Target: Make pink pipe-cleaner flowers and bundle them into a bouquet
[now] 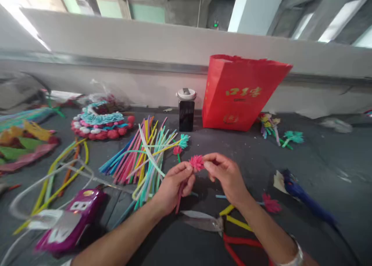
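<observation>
Nearest, one pair of scissors point(200, 221), pointed and metal-bladed; just beyond, one frilly pink flower point(196, 162), pinched between closed fingers of left hand point(178, 179) and right hand point(228, 177). Farther, fuzzy thin stems point(135, 155) in a loose heap, too many to count; then one flat black phone point(186, 117), one boxy red bag point(240, 97).

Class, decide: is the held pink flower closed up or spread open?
Spread open: the pink flower shows narrow tips fanning outward between left hand and right hand.
</observation>
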`<state>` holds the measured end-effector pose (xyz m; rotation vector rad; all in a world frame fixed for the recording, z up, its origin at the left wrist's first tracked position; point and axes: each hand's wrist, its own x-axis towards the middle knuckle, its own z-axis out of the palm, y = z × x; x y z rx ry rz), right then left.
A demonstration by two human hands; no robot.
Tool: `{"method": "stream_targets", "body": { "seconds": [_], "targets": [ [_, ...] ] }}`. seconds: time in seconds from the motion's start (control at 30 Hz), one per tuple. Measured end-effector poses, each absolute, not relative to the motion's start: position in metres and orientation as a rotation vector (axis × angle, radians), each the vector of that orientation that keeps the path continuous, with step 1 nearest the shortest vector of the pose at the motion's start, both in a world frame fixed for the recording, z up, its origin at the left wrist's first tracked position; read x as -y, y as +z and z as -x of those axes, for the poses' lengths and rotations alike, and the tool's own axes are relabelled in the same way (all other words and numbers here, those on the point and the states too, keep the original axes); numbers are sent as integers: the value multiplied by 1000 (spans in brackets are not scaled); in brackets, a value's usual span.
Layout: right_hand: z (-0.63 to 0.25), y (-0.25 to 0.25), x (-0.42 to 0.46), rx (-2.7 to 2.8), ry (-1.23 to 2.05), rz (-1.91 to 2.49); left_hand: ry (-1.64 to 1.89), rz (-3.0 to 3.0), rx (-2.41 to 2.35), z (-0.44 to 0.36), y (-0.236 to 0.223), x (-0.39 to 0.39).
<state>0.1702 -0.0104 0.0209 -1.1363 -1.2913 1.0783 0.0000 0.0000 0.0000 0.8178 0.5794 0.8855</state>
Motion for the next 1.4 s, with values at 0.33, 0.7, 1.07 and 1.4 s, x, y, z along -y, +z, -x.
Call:
{"method": "stream_targets", "body": {
  "seconds": [0.33, 0.7, 1.07, 1.4],
  "targets": [
    [-171, 26, 14, 1382, 892, 1243, 888, -896, -635, -5, 4, 4],
    [-171, 27, 14, 1445, 805, 1285, 940, -1014, -744, -7, 3, 6],
    [-169, 19, 13, 1239, 1083, 1106, 968, -958, -755, -6, 4, 3],
    [-171, 26, 14, 1338, 1002, 1167, 875, -751, -652, -1, 7, -1]
  ]
}}
